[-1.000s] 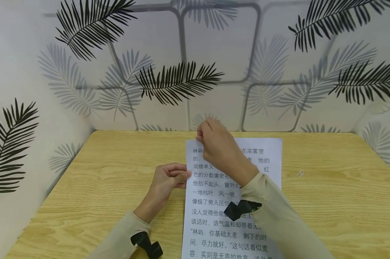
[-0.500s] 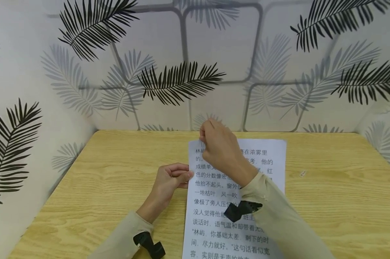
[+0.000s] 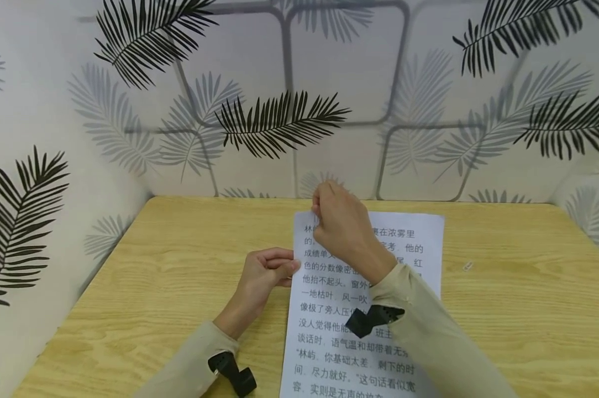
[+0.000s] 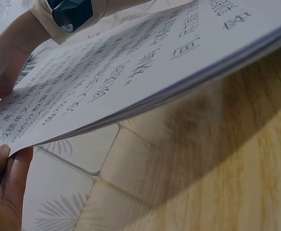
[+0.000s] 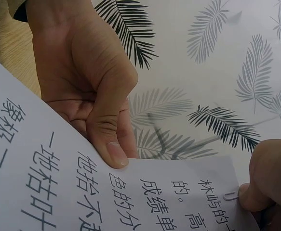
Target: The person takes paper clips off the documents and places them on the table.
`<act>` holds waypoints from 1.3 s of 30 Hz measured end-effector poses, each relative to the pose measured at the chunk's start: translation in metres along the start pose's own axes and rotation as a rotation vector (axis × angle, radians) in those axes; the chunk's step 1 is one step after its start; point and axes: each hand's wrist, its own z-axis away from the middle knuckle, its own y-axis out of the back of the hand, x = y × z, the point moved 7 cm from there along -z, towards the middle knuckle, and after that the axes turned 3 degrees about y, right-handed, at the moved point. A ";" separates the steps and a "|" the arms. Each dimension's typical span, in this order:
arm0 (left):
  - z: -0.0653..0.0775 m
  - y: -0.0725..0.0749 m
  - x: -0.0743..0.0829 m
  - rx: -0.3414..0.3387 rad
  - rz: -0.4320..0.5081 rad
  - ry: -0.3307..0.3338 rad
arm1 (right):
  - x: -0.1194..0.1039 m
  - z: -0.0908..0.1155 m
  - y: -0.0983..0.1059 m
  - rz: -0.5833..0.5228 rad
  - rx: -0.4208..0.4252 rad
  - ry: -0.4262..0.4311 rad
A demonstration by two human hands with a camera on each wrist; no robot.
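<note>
A thin stack of white printed paper sheets (image 3: 349, 331) is lifted at a slant, its layered edge showing in the left wrist view. My left hand (image 3: 267, 279) pinches the stack's left edge, thumb on top and fingers beneath. At the top edge near the left corner, my right hand (image 3: 341, 224) pinches a paper clip (image 5: 231, 196). The clip's looped end lies over the print, right at the thumb (image 5: 247, 196). In the head view the right hand hides the clip and part of the upper text lines.
Another small paper clip (image 3: 467, 266) lies on the wooden table (image 3: 508, 309), to the right of the sheets. Behind the table's far edge rises a wall (image 3: 339, 155) with a leaf pattern. A dark camera (image 3: 374, 320) is strapped on the right wrist, over the sleeve.
The whole scene has shifted slightly right in the head view. Both hands keep their holds, the left on the sheets and the right on the paper clip.
</note>
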 end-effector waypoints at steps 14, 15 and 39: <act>-0.002 0.005 0.003 0.044 -0.016 0.004 | 0.002 -0.003 -0.003 -0.038 -0.035 -0.037; -0.002 0.005 0.004 0.046 -0.017 0.001 | 0.002 -0.003 -0.003 -0.038 -0.042 -0.034; -0.001 0.008 0.003 0.043 -0.028 0.000 | 0.009 -0.007 0.005 -0.137 -0.031 -0.013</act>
